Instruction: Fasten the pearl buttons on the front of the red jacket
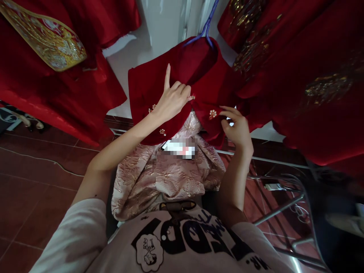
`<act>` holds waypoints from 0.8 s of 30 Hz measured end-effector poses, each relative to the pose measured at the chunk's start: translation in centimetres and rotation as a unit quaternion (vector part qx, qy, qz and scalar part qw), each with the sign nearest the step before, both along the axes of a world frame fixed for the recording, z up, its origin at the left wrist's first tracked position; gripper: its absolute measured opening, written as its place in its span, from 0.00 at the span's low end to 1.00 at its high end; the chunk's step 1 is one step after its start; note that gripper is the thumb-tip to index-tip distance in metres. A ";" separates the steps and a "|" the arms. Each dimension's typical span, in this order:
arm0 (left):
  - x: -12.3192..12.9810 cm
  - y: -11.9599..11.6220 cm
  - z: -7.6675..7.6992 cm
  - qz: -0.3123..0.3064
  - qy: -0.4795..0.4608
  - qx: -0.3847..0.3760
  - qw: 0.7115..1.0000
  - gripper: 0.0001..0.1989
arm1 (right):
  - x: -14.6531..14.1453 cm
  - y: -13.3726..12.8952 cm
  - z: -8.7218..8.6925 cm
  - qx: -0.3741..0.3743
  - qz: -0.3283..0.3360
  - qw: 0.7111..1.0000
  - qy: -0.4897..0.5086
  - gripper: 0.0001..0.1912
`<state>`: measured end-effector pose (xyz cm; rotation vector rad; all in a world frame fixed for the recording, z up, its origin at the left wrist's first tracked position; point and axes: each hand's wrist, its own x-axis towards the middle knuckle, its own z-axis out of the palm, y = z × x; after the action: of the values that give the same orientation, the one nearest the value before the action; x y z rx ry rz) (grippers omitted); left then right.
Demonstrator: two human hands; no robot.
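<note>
A red garment (150, 85) hangs from a purple hanger (209, 24) in front of me, with its lower part over my lap. Across its front reaches my left hand (174, 98), one finger stretched upward and the others curled, their tips closed on the cloth at a small beaded ornament (193, 97). My right hand (236, 125) is bent beside a pearl flower ornament (212, 113), thumb and fingers drawn together; what lies between them is too small to make out. More beaded flowers (162, 132) sit on the left side of the garment.
A pink brocade cloth (170, 174) covers my lap, with a partly blurred white object (182, 148) on it. Red embroidered garments (57, 87) hang at both sides. At right stands a metal-framed chair (284, 208). A cable (57, 163) crosses the tiled floor at left.
</note>
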<state>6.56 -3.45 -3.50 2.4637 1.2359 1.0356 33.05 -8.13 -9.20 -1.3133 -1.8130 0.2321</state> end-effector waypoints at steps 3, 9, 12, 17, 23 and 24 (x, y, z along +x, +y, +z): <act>-0.2 0.5 0.2 -0.012 -0.016 -0.010 1.000 0.05 | -1.0 -0.3 0.5 0.008 -0.001 1.000 0.000 0.24; -1.1 0.2 0.6 -0.009 0.021 0.024 0.999 0.09 | -4.7 -0.4 0.3 0.018 0.034 0.999 -0.036 0.30; -1.4 -0.1 0.4 -0.001 0.026 0.023 0.999 0.06 | -5.4 0.2 -0.9 0.000 0.037 0.998 -0.051 0.33; -1.1 -0.2 0.4 -0.008 -0.016 -0.015 1.000 0.03 | -4.4 0.7 -1.9 0.006 -0.015 0.999 -0.052 0.32; -0.8 0.1 0.7 -0.008 -0.042 -0.043 0.998 0.02 | -5.0 -0.3 -0.5 0.019 -0.046 0.998 0.047 0.23; -0.8 0.1 0.7 -0.010 -0.036 -0.045 0.998 0.03 | -5.6 -0.8 -0.1 0.008 -0.034 0.996 0.079 0.22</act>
<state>5.77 -3.30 -2.79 2.3458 1.2049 1.0320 27.46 -8.95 -9.29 -1.3050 -1.6319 0.2753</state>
